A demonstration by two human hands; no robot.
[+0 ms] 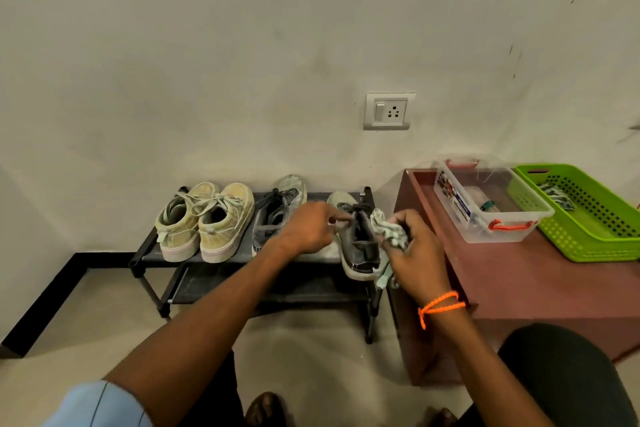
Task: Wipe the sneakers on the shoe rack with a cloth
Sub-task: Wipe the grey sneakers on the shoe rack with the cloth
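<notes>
Black two-tier shoe rack (149,255) at lower centre of frame, pale beige sneaker pair (204,220) on its left, grey sneaker (273,215) mid-rack, dark white-soled sneaker (356,246) at right end tilted on its side, crumpled pale green cloth (388,229) against it.

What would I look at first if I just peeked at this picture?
Probably the two hands in the middle: the left hand pinches the laces of a dark sneaker at the right end of the black shoe rack, while the right hand grips a crumpled pale cloth against it. Next, the bright green basket on the brown cabinet at the right.
</notes>
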